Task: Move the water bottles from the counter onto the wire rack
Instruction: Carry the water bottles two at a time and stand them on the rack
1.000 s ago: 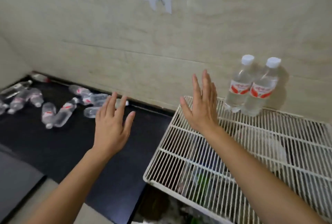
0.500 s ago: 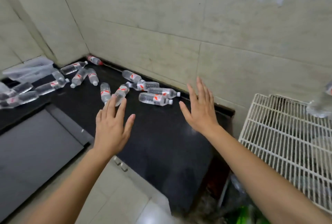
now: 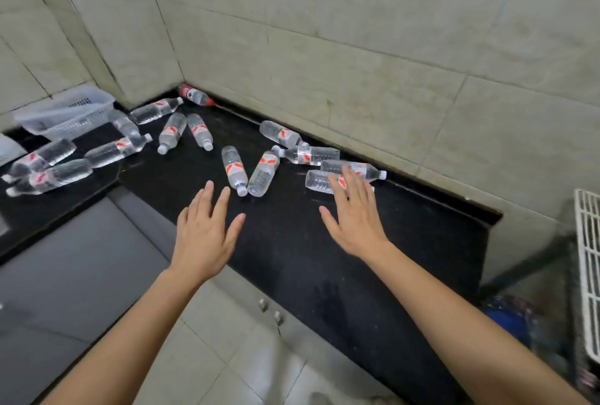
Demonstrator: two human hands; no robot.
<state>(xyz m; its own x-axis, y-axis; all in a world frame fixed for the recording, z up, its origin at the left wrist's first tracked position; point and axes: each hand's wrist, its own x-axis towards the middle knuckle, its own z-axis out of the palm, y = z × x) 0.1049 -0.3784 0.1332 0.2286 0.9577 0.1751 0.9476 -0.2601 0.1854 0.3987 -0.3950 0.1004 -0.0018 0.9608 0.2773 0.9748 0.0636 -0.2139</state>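
Several clear water bottles with red-and-white labels lie on their sides across the black counter (image 3: 292, 242). My left hand (image 3: 207, 229) hovers flat and empty, fingers straight, just short of two bottles (image 3: 234, 169) that meet in a V. My right hand (image 3: 355, 213), also flat and empty, has its fingertips over the nearest bottle (image 3: 319, 181), with another bottle (image 3: 354, 167) behind it by the wall. Only a sliver of the white wire rack (image 3: 589, 242) shows at the right edge.
A translucent plastic basket (image 3: 65, 112) sits at the counter's far left corner with more bottles (image 3: 113, 148) beside it. A red-capped bottle (image 3: 194, 94) lies in the wall corner. Tiled walls close the back; grey cabinet fronts and floor tiles lie below.
The view has swung left from the wire rack to the counter. Both hands have stayed flat and empty and have come closer to the lying bottles.
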